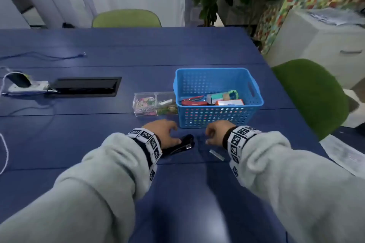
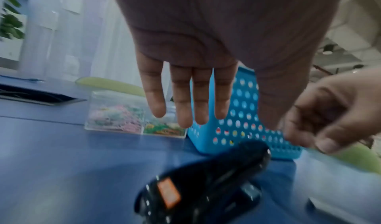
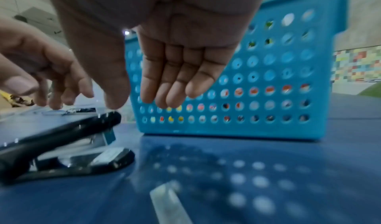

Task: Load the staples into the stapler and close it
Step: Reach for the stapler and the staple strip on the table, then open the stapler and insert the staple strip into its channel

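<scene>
While both hands hovered low over the blue desk (image 1: pixel 98 49), the black stapler (image 1: pixel 180 145) lay closed on its surface toward the near edge, just in front of the blue perforated basket (image 1: pixel 218 113). The left hand (image 1: pixel 163 132) was spread above the stapler with its fingers (image 2: pixel 182 103) straight and relaxed, gripping nothing; from the head view the thumb seemed to lie at the stapler's top, though whether it touched could not be told. The right hand (image 1: pixel 216 133) hung to the right of the stapler, its fingers (image 3: pixel 164 80) loosely bent and together, also holding nothing. A strip of staples (image 1: pixel 216 154) lay flat on the desk near the right wrist, apart from the stapler and not in either hand. A clear two-compartment box (image 1: pixel 155 103) of coloured paper clips stood touching the basket's left wall. Inside the basket lay a red stapler (image 1: pixel 192 100) and several small coloured boxes. Toward the desk's left edge sat a black cable hatch (image 1: pixel 85 87) with a white power strip (image 1: pixel 27 86) beside it, and a sheet of paper (image 1: pixel 343 154) rested at the right edge.
</scene>
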### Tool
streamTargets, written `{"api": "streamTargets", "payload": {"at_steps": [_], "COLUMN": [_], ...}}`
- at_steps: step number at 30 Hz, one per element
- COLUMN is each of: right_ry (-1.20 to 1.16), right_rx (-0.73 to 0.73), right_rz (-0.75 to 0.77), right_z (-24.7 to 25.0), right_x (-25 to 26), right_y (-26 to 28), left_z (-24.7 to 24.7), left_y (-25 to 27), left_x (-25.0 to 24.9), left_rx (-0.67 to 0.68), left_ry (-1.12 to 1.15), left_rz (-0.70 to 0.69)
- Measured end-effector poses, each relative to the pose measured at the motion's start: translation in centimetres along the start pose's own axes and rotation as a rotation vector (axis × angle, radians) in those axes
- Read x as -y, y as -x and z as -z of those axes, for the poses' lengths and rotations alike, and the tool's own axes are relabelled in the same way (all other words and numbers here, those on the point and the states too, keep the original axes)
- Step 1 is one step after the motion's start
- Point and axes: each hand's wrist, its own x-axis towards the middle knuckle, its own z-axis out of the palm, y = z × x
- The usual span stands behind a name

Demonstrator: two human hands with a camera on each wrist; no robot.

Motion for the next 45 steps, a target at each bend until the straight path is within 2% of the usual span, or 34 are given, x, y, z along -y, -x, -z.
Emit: {"api": "streamTargets", "payload": {"at_steps": [7, 15, 20, 26, 31, 33, 38, 42, 45], "right_ry": [0.035, 0.119, 0.109, 0.119, 0.132, 0.135, 0.142, 0.135, 0.122], "right_rx": [0.143, 0.199, 0.213, 0.179, 0.198, 0.204, 0.2, 0.196, 0.181], "right_rz": [0.069, 0.105, 0.071, 0.095, 0.078, 0.072, 0.073, 0.075, 0.076], "right_z": [-2.5, -3.7, -3.9, -4.1, -4.4, -4.4, -4.4, -4.5, -4.6], "right_x": [1.0, 3.1, 3.2, 2.2, 2.0, 2.1, 2.2, 2.0, 1.9], "right_y": [-3.4, -5.8, -5.8, -4.8, -4.5, -4.5, -4.4, -4.4, -4.2], "left_z": [-2.7, -2.9, -1.9, 0.1, 0.5, 0.6, -0.7, -2.2, -3.2], "left_y": [-2.4, -2.8, -1.8, 1.2, 2.1, 1.9, 0.6, -0.3, -0.8], "left_x": [-0.8, -1.3, -0.9, 2.6, 6.5, 7.3, 7.9, 7.6, 6.8], "left_rx": [0.091, 0.071, 0.018, -0.077, -0.117, -0.094, 0.075, 0.134, 0.157], "left_ry": [0.013, 0.023, 0.083, 0.242, 0.185, 0.142, -0.065, -0.219, -0.167], "left_rz": [-0.022, -0.035, -0.056, -0.012, 0.072, 0.115, 0.236, 0.232, 0.175]}}
